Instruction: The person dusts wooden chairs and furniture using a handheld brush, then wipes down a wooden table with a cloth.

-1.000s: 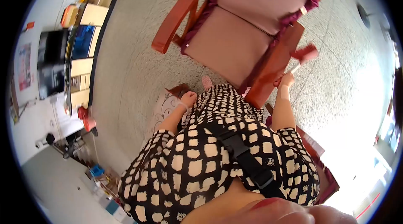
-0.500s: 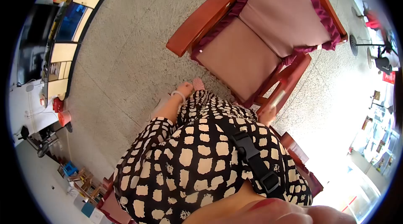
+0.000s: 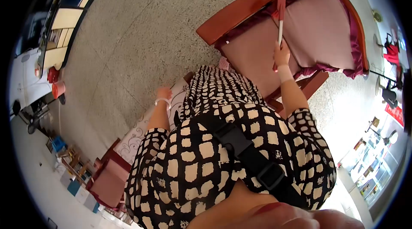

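One brush [image 3: 280,7] held in closed right hand [image 3: 282,54], over armchair [image 3: 319,27]; left hand [image 3: 163,93] grip unclear.

**Cream Blocks on a Black Dress [image 3: 206,156]**

The strap [image 3: 257,164] is plain black and the bracelet [image 3: 162,100] white. Dusty-mauve cushions [image 3: 319,27] carry plum-purple ruffles [image 3: 355,55]; the armrest [image 3: 236,13] is glossy reddish brown. The brush [image 3: 281,1] pairs a red head with a whitish handle. Dark curling scrolls pattern the pale surface [image 3: 132,143]. The floor [image 3: 128,57] is speckled grey, the bucket [image 3: 58,89] salmon-pink, the stool [image 3: 58,144] bright blue.
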Demonstrator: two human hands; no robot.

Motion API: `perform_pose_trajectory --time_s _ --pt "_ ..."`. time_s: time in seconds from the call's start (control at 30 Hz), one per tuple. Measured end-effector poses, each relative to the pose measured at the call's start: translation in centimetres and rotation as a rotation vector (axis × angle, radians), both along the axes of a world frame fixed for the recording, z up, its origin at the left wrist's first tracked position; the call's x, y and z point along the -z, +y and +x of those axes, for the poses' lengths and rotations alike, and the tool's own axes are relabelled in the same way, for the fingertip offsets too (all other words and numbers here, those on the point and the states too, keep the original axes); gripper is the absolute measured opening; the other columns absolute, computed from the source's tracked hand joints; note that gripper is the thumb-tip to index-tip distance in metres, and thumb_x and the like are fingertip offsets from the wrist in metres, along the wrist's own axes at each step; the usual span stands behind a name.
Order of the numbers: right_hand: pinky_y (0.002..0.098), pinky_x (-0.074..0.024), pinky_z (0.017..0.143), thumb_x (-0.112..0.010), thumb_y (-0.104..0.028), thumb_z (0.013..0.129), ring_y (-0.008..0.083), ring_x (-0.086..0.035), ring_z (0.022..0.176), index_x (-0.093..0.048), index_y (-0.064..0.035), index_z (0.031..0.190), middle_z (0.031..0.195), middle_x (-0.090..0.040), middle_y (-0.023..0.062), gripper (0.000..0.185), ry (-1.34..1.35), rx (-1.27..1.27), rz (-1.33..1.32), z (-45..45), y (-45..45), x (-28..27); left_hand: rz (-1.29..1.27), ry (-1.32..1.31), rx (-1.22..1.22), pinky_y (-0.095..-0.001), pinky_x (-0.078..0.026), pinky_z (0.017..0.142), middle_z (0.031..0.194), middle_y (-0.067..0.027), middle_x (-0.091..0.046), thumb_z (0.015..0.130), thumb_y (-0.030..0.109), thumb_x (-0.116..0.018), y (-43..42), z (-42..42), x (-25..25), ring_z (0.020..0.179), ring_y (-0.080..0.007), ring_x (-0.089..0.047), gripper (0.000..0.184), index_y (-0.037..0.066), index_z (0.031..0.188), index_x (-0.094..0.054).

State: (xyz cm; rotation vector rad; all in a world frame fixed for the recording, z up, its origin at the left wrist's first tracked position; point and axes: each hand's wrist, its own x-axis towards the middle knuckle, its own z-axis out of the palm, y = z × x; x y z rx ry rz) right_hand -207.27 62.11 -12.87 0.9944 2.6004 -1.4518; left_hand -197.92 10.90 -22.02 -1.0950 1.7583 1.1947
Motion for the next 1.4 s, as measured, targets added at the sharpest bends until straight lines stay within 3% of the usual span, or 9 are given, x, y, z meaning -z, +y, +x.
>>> perform_pose_trajectory --time_s 0.13,0.17,0.2,0.33,0.53,0.6,0.73,1.07,1.4 --pt "0.0413 -0.0418 0.058 -0.046 -0.023 0.077 0.0358 -0.053 0.065 -0.048 -0.0025 0.087 0.071 -0.054 0.0218 0.023 -0.184 -0.143 0.104 -4.4 -1.1 1.6 0.043 -0.130 -0.283 -0.0282 -0.040 0.040 0.062 -0.0069 -0.055 0.076 0.018 -0.043 1.7 6.0 0.6 0.050 -0.0154 -0.052 0.017 0.004 0.070 -0.050" --pt "0.0417 -0.0418 0.061 -0.046 -0.022 0.077 0.0365 -0.053 0.070 -0.047 -0.0021 0.091 0.075 -0.054 0.0231 0.025 -0.120 -0.299 0.378 -4.3 -1.7 4.1 -0.093 0.085 0.656 -0.0306 -0.042 0.044 0.062 -0.0068 -0.057 0.075 0.014 -0.042 -1.1 9.6 8.3 0.052 -0.0154 -0.055 0.017 0.003 0.067 -0.052" --pt "0.0418 -0.0420 0.062 -0.047 -0.022 0.077 0.0370 -0.053 0.072 -0.047 -0.0019 0.095 0.076 -0.054 0.0234 0.027 -0.090 -0.321 0.308 -3.7 -3.1 5.2 -0.311 0.128 1.108 -0.0306 -0.043 0.045 0.060 -0.0068 -0.056 0.075 0.011 -0.040 2.2 7.0 0.7 0.051 -0.0143 -0.055 0.018 0.002 0.064 -0.052" --pt "0.0452 -0.0407 0.065 -0.039 -0.032 0.080 0.0404 -0.051 0.073 -0.034 -0.0082 0.117 0.081 -0.053 0.0255 0.044 -0.144 -0.679 0.152 0.9 -9.1 5.3 -0.271 0.169 0.860 -0.0294 -0.042 0.044 0.059 -0.0073 -0.055 0.076 0.014 -0.038 5.5 5.8 -1.8 0.047 -0.0152 -0.053 0.021 0.003 0.064 -0.052" --pt "0.0438 -0.0401 0.063 -0.045 -0.022 0.079 0.0407 -0.050 0.071 -0.035 -0.0174 0.115 0.077 -0.053 0.0239 0.037 -0.201 -1.283 -0.026 -1.1 -11.5 5.5 -0.023 0.275 -0.245 -0.0272 -0.037 0.041 0.053 -0.0057 -0.050 0.072 0.019 -0.045 7.9 0.2 -1.7 0.045 -0.0142 -0.047 0.020 0.002 0.063 -0.052" --pt "0.0434 -0.0402 0.063 -0.045 -0.021 0.079 0.0405 -0.050 0.072 -0.036 -0.0152 0.114 0.077 -0.053 0.0233 0.037 -0.126 -1.269 -0.091 -3.0 -13.1 3.5 0.046 0.273 -0.137 -0.0263 -0.043 0.054 0.078 -0.0092 -0.056 0.077 0.023 -0.049 7.3 -3.0 -2.7 0.064 -0.0158 -0.053 0.028 0.001 0.094 -0.048" --pt "0.0333 -0.0418 0.056 -0.053 -0.021 0.075 0.0273 -0.055 0.061 -0.043 -0.0054 0.108 0.071 -0.055 0.0163 0.038 0.103 -1.170 -0.185 -7.9 -17.1 0.3 0.351 0.346 -0.436 -0.0266 -0.045 0.060 0.083 -0.0057 -0.054 0.079 0.025 -0.049 8.5 -10.9 -7.9 0.072 -0.0158 -0.053 0.031 0.003 0.100 -0.044" --pt "0.0270 -0.0414 0.055 -0.060 -0.023 0.069 0.0138 -0.049 0.059 -0.038 -0.0084 0.114 0.070 -0.051 0.0074 0.052 -0.383 -1.186 -0.678 -18.4 -32.9 -6.1 1.096 0.520 -1.008 -0.0314 -0.039 0.057 0.053 -0.0007 -0.042 0.076 0.031 -0.054 1.5 -27.4 -11.7 0.053 -0.0137 -0.042 0.024 0.011 0.066 -0.044" --pt "0.0363 -0.0399 0.061 -0.050 -0.030 0.071 0.0282 -0.052 0.069 -0.051 -0.0043 0.087 0.075 -0.055 0.0140 0.031 -0.227 -1.568 -0.181 -25.1 -44.2 -6.5 0.694 0.671 -1.397 -0.0250 -0.031 0.040 0.044 0.0059 -0.027 0.078 0.032 -0.048 -12.4 -32.5 -15.1 0.036 -0.0079 -0.029 0.031 0.016 0.058 -0.031"
